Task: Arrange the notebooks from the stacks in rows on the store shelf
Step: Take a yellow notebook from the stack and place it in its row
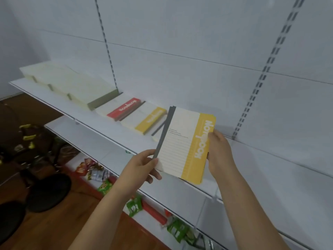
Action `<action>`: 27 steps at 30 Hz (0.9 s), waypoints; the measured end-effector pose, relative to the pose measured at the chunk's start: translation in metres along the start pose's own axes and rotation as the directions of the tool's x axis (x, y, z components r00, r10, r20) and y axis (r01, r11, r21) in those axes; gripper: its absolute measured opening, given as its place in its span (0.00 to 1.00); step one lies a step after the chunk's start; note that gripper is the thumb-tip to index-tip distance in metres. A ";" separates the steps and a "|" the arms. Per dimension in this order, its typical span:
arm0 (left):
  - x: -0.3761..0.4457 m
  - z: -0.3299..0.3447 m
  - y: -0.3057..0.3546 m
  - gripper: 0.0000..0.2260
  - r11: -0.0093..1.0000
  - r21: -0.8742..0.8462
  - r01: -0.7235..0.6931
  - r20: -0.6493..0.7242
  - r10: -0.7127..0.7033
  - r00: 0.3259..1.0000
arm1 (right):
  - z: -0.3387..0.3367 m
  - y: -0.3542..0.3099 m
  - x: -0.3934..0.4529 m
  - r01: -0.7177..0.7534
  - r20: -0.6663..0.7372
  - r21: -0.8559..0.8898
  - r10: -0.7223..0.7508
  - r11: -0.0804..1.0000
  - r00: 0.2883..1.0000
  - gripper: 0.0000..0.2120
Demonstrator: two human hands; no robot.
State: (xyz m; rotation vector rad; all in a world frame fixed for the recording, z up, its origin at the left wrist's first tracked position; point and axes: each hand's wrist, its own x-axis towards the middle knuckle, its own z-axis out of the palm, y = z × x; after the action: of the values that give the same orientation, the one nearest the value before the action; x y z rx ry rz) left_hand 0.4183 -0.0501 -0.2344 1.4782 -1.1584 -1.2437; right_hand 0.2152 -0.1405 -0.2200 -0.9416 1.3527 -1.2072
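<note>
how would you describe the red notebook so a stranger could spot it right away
Start at the white store shelf and its tall pale stacks at the left end. Just right of them lies a low stack topped by the red notebook, left of the yellow-banded notebook stack. It alone has a red band with white lettering; the other covers are yellow or pale.

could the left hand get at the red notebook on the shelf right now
Probably not at once. The left hand pinches the gray-spined corner of the held yellow notebook. The red notebook lies uncovered on the shelf, so the path looks free once it lets go.
</note>
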 end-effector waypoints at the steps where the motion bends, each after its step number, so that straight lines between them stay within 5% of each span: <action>1: 0.007 -0.014 -0.003 0.13 1.000 0.011 -0.003 -0.025 0.003 1.000 | 0.013 0.002 0.004 0.007 0.014 -0.023 -0.007 1.000 1.000 0.12; 8: 0.065 -0.091 -0.018 0.16 0.983 0.182 -0.002 -0.110 0.023 0.994 | 0.085 0.009 0.056 -0.015 0.113 -0.144 0.031 0.989 0.993 0.10; 17: 0.190 -0.182 -0.003 0.20 0.875 0.480 -0.063 -0.030 0.089 0.996 | 0.178 0.007 0.156 -0.046 0.092 -0.178 0.063 0.983 0.994 0.08; 21: 0.231 -0.205 -0.002 0.29 0.677 0.716 -0.171 0.048 0.196 0.979 | 0.207 0.014 0.195 -0.132 0.071 -0.263 0.155 0.956 0.985 0.18; 23: 0.247 -0.209 -0.007 0.38 0.630 0.753 -0.192 0.155 0.114 0.981 | 0.219 0.019 0.206 -0.200 0.050 -0.317 0.227 0.927 0.973 0.18; 27: 0.268 -0.208 -0.021 0.45 0.538 0.808 -0.240 0.299 -0.024 0.954 | 0.241 0.031 0.213 -0.314 0.003 -0.363 0.338 0.877 0.941 0.33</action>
State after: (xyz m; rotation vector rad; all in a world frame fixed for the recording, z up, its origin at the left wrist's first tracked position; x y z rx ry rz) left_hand 0.6463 -0.2988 -0.2788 1.8800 -2.2322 -0.8061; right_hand 0.4246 -0.3797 -0.2783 -0.9449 1.6353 -0.6764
